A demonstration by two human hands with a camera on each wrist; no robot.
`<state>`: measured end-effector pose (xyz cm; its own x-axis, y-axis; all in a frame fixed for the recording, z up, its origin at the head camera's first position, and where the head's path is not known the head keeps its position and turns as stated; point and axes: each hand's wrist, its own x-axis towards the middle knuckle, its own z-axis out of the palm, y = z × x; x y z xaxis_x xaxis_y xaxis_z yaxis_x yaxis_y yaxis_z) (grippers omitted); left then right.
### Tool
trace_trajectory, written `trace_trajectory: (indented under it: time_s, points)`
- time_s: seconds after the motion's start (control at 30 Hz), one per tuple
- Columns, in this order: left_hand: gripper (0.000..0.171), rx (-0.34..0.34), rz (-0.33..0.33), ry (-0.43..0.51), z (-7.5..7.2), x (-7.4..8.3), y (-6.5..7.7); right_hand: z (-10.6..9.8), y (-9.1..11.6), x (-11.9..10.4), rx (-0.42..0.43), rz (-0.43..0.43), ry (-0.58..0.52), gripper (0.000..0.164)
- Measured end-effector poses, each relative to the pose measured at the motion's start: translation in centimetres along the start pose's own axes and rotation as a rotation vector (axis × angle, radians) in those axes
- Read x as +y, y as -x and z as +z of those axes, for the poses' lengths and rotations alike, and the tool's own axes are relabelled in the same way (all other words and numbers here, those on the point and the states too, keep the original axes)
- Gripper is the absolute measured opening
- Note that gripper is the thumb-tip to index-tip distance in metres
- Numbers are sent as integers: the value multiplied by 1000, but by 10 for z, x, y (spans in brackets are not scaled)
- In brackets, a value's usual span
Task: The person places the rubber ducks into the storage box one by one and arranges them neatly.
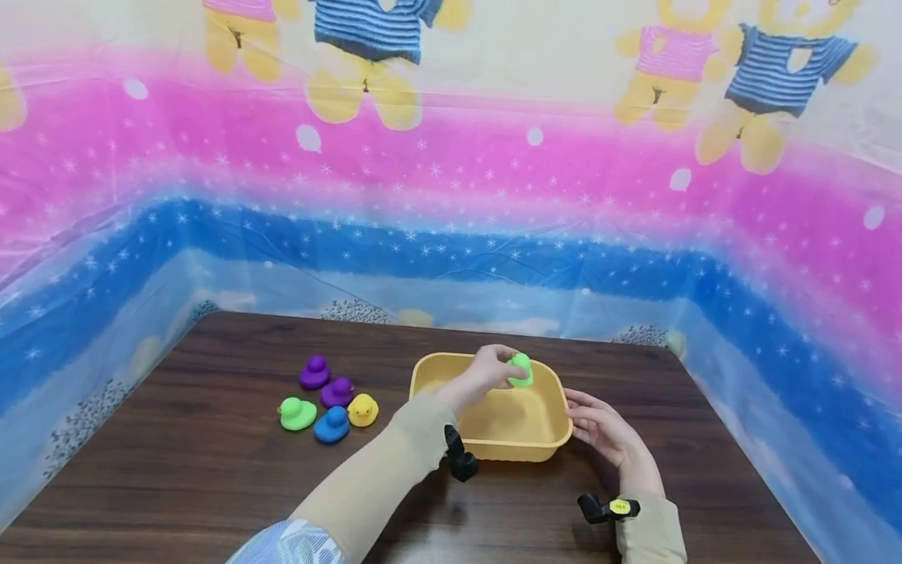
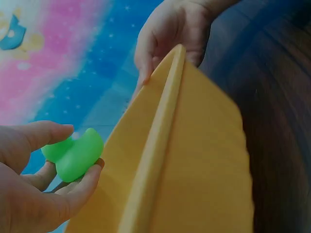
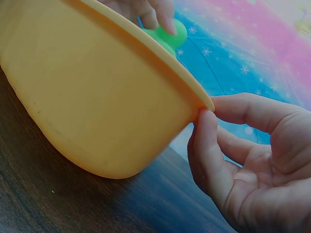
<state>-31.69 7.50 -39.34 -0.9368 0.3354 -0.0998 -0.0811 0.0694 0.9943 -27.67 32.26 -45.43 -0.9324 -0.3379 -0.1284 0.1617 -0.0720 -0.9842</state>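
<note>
My left hand (image 1: 491, 371) holds a light green rubber duck (image 1: 521, 370) between thumb and fingers, over the far part of a yellow plastic basin (image 1: 517, 452). In the left wrist view the green duck (image 2: 80, 155) sits in the fingertips, beside the basin's rim (image 2: 160, 131). At the basin's right side is my right hand (image 1: 604, 428). The right wrist view shows that hand (image 3: 257, 160) pinching the rim near a corner with thumb and forefinger. The basin (image 3: 97, 97) stands on the table.
Left of the basin several rubber ducks lie grouped on the dark wooden table (image 1: 211, 470): two purple (image 1: 315, 373), one yellow (image 1: 362, 410), one blue (image 1: 332, 425) and one green (image 1: 297, 414). A printed cloth (image 1: 451, 196) hangs around the table's back and sides.
</note>
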Motion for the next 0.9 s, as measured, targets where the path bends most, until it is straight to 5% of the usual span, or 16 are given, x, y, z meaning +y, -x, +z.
trace_trajectory:
  time_s: [0.2,0.47,0.9]
  points:
    - [49,-11,-77,17,15,-13,-10,2,1,-1,-2,12,-23,56]
    - [47,22,-142,-162,30,-20,-12,2,1,-2,-10,6,-41,54]
    - [45,6,-188,-228,34,-22,-14,-1,0,-1,-9,12,-29,58]
